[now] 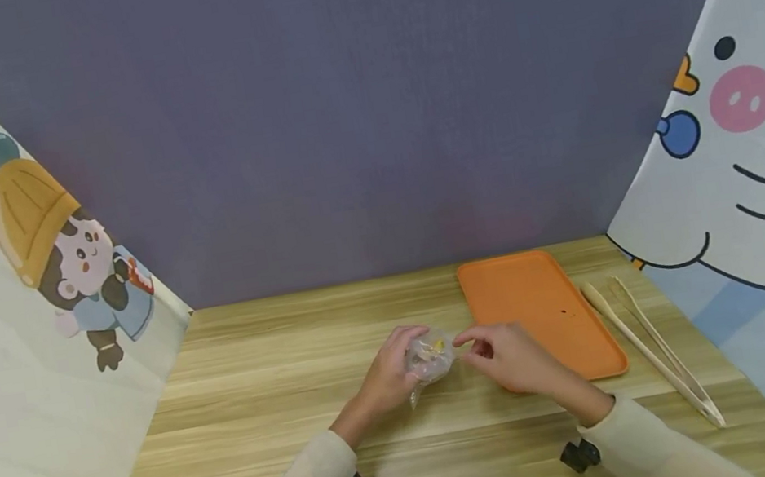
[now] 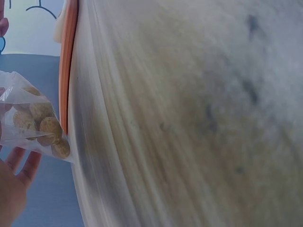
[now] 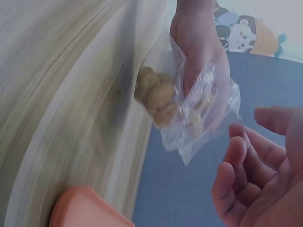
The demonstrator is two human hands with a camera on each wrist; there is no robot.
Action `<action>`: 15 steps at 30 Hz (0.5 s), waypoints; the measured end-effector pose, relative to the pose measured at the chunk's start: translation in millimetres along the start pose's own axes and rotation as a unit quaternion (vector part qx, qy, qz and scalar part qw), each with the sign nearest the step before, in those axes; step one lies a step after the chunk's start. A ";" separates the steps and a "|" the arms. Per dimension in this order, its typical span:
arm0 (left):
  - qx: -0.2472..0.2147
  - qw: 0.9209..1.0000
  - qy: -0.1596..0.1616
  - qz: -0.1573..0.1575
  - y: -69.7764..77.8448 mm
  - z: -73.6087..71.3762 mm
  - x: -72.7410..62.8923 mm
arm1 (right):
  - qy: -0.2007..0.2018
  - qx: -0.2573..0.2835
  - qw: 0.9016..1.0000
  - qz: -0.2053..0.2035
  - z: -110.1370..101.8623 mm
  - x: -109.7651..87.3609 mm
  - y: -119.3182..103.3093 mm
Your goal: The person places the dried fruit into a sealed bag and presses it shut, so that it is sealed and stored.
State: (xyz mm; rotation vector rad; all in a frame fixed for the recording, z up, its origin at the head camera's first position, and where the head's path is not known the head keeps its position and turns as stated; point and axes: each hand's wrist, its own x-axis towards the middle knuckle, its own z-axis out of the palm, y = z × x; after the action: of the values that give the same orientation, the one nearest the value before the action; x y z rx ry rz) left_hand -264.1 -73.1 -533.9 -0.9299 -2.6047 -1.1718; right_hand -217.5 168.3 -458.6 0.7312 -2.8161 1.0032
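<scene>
In the head view a clear plastic bag (image 1: pixel 431 356) is held above the table by my left hand (image 1: pixel 389 369), whose fingers wrap its side. Several round, brown, rough-looking balls (image 2: pixel 39 120) lie inside it; their kind is not plain. The bag's mouth is loose and crinkled in the right wrist view (image 3: pixel 201 113). My right hand (image 1: pixel 511 355) is just right of the bag, a small gap apart. Its fingers are loosely bent, thumb (image 3: pixel 272 118) away from the fingertips, with nothing between them.
An orange tray (image 1: pixel 520 292) lies on the wooden table (image 1: pixel 264 388) at the right, partly behind my right hand, with small dark specks on it. Wooden tongs (image 1: pixel 655 350) lie right of it. A grey-blue cloth (image 1: pixel 363 109) stands behind, printed cloths at both sides.
</scene>
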 end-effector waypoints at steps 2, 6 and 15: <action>0.005 1.000 0.003 0.003 0.3 0.3 -0.3 | -0.005 -0.001 1.000 0.000 3.5 1.6 -2.7; 0.016 1.000 0.005 0.008 0.3 1.3 -0.3 | -0.006 -0.002 1.000 0.008 7.7 3.4 -5.9; 0.024 0.999 0.030 0.021 0.4 4.2 0.8 | 0.011 -0.037 0.999 0.008 18.1 8.5 -4.0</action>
State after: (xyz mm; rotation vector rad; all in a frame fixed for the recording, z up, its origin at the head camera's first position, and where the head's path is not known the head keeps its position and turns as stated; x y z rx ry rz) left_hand -264.0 -69.6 -536.2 -0.9208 -2.5410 -1.1039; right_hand -221.5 151.0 -468.7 0.6878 -2.8273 0.8967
